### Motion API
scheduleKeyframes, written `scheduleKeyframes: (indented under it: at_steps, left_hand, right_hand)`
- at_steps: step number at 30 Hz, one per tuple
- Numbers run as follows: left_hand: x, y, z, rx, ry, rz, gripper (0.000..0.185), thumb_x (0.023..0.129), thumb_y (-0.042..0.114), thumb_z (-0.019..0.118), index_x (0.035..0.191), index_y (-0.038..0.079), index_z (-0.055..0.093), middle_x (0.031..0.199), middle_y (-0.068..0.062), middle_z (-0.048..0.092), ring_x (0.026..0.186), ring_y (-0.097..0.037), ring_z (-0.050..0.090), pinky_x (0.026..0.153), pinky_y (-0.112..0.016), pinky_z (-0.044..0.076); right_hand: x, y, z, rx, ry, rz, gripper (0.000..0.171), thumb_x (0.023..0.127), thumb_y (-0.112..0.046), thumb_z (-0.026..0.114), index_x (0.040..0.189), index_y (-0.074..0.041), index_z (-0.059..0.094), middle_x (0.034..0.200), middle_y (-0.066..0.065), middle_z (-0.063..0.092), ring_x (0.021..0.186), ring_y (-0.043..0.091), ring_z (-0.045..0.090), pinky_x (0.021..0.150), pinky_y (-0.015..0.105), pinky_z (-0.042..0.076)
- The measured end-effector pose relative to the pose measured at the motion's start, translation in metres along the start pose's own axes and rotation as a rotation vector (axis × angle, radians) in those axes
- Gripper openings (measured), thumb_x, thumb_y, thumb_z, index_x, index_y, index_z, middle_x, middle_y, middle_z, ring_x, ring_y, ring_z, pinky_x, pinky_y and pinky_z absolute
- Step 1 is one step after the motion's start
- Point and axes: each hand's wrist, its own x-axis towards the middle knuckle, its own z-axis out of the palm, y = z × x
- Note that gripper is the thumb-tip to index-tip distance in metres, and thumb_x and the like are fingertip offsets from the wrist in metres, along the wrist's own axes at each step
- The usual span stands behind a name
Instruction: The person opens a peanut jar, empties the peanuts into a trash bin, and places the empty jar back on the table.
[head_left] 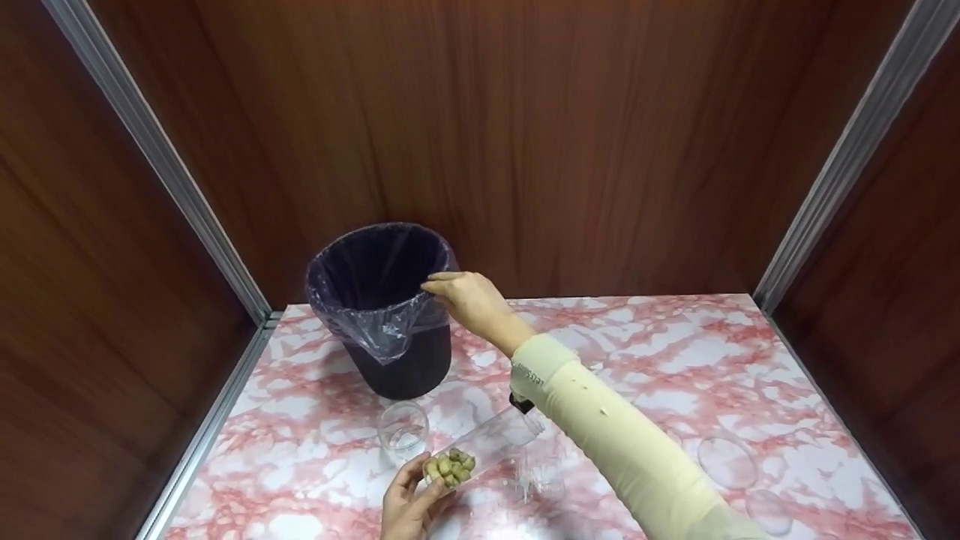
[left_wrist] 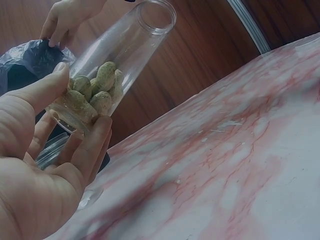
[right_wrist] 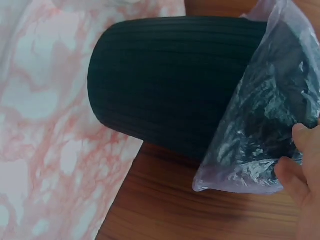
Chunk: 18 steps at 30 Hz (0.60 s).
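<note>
My left hand [head_left: 411, 502] grips the base of a clear plastic jar [left_wrist: 135, 42], tilted with its uncapped mouth up and away from the palm. Several peanuts in their shells [left_wrist: 102, 82] lie in the bottom of the jar. At the near right rim of a black trash bin [head_left: 405, 367] is my right hand [head_left: 472, 304], its fingers reaching over the edge. The bin has a thin purplish liner [right_wrist: 255, 135] folded over its rim. In the right wrist view the thumb and a fingertip show close against the liner, with nothing visible between them.
A clear round container [head_left: 403, 429] stands in front of the bin, and another clear container [head_left: 540, 476] is right of the jar. Two clear round lids [head_left: 727, 461] lie at the right. Wood-grain panels [head_left: 480, 150] enclose the marbled tabletop [head_left: 675, 360] on three sides.
</note>
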Motion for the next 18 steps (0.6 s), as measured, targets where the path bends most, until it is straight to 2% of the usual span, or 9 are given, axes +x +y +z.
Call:
scheduleKeyframes:
  at_steps: [4,8,13,18]
  left_hand:
    - [-0.003,0.005,-0.003,0.004,0.022,0.004,0.039,0.084,-0.009,0.069,0.117,0.011,0.062,0.115,-0.011,0.043,0.099,-0.024,0.062,0.09,-0.047,0.052]
    - [-0.007,0.015,-0.008,0.012,0.038,0.011,0.037,0.086,-0.008,0.067,0.113,0.018,0.063,0.115,-0.008,0.045,0.1,-0.023,0.062,0.09,-0.046,0.052]
    - [-0.011,0.026,-0.015,0.058,0.028,0.097,0.038,0.089,-0.008,0.064,0.113,0.021,0.064,0.112,-0.007,0.047,0.099,-0.02,0.063,0.086,-0.042,0.055]
    - [-0.014,0.04,-0.02,0.048,0.066,0.137,0.038,0.089,-0.009,0.062,0.112,0.021,0.065,0.112,-0.006,0.048,0.096,-0.019,0.064,0.086,-0.039,0.054]
  right_hand:
    - [0.003,0.001,0.001,0.019,0.014,-0.029,0.028,0.088,-0.003,0.069,0.115,-0.01,0.072,0.118,0.007,0.068,0.108,0.019,0.064,0.093,0.03,0.051]
    - [0.005,0.002,0.0,0.045,0.012,-0.047,0.026,0.089,-0.002,0.069,0.113,-0.009,0.073,0.115,0.008,0.069,0.105,0.019,0.065,0.09,0.031,0.052]
    - [0.005,0.004,0.001,0.05,0.009,-0.055,0.025,0.089,-0.004,0.068,0.113,-0.009,0.073,0.115,0.007,0.069,0.105,0.018,0.065,0.09,0.03,0.052]
    - [0.005,0.005,0.001,0.052,0.008,-0.053,0.026,0.088,-0.002,0.069,0.113,-0.009,0.073,0.114,0.008,0.069,0.104,0.019,0.065,0.089,0.032,0.052]
